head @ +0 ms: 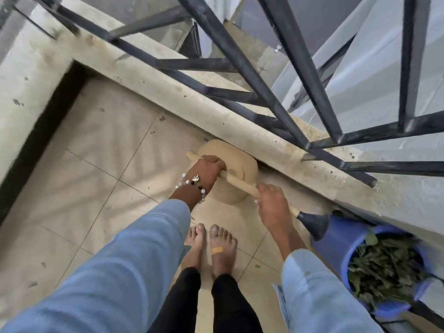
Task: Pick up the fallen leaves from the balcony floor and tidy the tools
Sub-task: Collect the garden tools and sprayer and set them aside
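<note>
A long wooden handle (pixel 236 181) with a black rubber head (pixel 314 224) lies across in front of me, slanting down to the right. My left hand (pixel 204 171) grips it near its upper end. My right hand (pixel 270 200) grips it lower down, just above the black head. A tan round object (pixel 242 174) sits on the floor behind the handle, against the concrete kerb. A blue bucket (pixel 346 239) full of green leaves (pixel 382 263) stands at the right, with the black head over its rim.
A dark metal railing (pixel 298 111) runs along a concrete kerb (pixel 168 92) at the far side. The tiled floor (pixel 96 176) stretches to the left. My bare feet (pixel 211 246) stand just below the hands. A wall (pixel 24 75) bounds the left side.
</note>
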Demonstrator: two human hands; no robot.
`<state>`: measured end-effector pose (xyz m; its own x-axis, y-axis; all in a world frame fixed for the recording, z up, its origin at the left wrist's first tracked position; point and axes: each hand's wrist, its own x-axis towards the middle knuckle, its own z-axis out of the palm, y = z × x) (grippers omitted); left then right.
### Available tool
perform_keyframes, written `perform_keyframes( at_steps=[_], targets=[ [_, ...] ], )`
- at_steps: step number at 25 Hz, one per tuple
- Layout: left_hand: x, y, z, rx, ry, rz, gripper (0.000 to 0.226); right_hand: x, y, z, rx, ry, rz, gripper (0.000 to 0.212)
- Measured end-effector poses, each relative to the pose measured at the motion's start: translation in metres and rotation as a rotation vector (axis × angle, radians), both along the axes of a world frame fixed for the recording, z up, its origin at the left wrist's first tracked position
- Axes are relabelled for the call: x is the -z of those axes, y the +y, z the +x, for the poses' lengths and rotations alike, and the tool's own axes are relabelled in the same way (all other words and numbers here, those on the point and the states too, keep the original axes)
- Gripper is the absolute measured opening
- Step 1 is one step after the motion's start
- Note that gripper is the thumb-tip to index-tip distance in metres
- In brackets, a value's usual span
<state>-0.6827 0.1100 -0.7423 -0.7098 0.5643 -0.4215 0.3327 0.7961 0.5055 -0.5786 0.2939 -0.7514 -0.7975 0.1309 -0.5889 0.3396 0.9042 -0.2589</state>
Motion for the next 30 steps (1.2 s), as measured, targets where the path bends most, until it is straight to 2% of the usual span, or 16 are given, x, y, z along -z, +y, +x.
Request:
perform_keyframes(
  at_steps=[3,5,7,10,12,13,18,23,27,30],
  targets=[
    [-0.029,-0.018,0.015,-0.127,-0.017,0.041,0.05,-0.026,-0.004,0.007,0.055,0.015,-0.003,0.047],
    [-0.059,-0.039,0.033,-0.266,-0.151,-0.097,0.058,-0.059,-0.015,0.009,0.097,0.008,-0.051,0.046],
    [-0.091,-0.062,0.051,-0.379,-0.278,-0.184,0.052,-0.096,-0.028,0.009,0.077,-0.029,-0.1,0.04],
    [-0.16,-0.107,0.091,-0.593,-0.369,-0.204,0.041,-0.17,-0.063,0.006,-0.052,-0.063,-0.157,0.031],
    [-0.226,-0.139,0.134,-0.786,-0.413,-0.193,0.034,-0.241,-0.1,0.014,-0.176,-0.066,-0.198,0.027],
    [-0.234,-0.139,0.143,-0.826,-0.423,-0.183,0.031,-0.253,-0.105,0.015,-0.168,-0.068,-0.216,0.026],
    [-0.369,-0.197,0.273,-1.251,-0.316,-0.087,0.028,-0.371,-0.219,0.05,-0.472,-0.102,-0.272,0.024],
    [-0.418,-0.262,0.425,-1.615,-0.291,-0.081,0.03,-0.413,-0.349,0.129,-0.907,-0.118,-0.277,0.018],
    [-0.433,-0.321,0.561,-1.906,-0.243,-0.04,0.028,-0.43,-0.445,0.228,-1.105,-0.129,-0.269,0.017],
    [-0.438,-0.367,0.662,-2.063,-0.218,-0.05,0.027,-0.435,-0.509,0.32,-1.2,-0.219,-0.276,0.013]
  ],
)
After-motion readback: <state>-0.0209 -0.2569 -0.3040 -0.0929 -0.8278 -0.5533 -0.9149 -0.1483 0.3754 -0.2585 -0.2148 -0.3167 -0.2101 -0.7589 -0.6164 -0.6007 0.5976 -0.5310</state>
